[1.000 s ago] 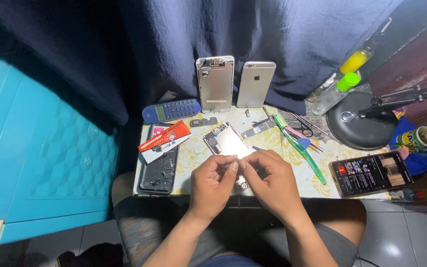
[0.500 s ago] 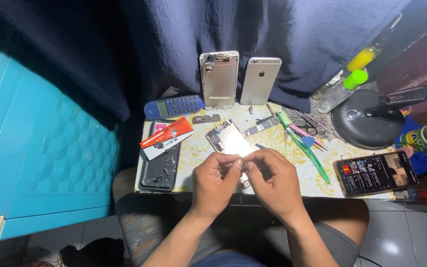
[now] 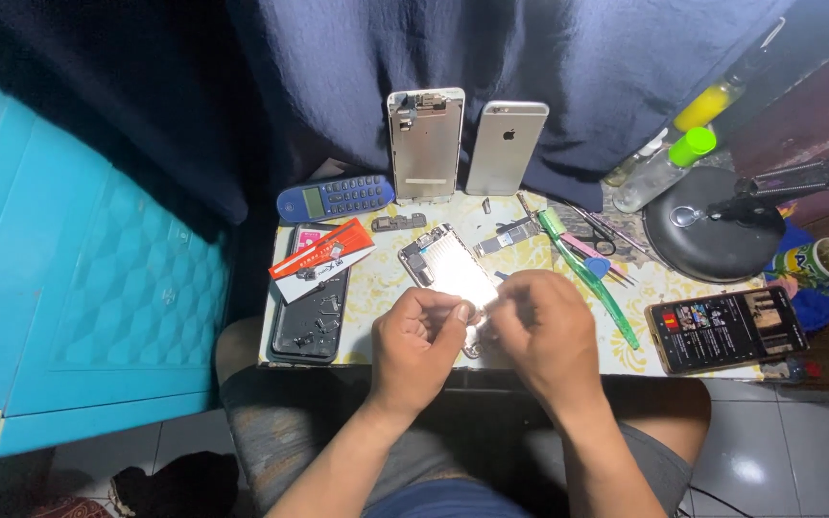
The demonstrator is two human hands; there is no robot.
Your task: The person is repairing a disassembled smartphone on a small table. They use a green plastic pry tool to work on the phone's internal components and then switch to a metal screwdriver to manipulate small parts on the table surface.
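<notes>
Hands unmoved since earlier: I see left hand (image 3: 416, 347) and right hand (image 3: 541, 336) pinching a small part, just nearer than silver rectangular phone frame (image 3: 446, 269), long axis slanting away-left.

You are at a small phone-repair bench: two opened phone housings (image 3: 424, 144) lean against a dark curtain (image 3: 491, 58) at upper centre, pry tools (image 3: 587, 269) scattered right of centre.
</notes>
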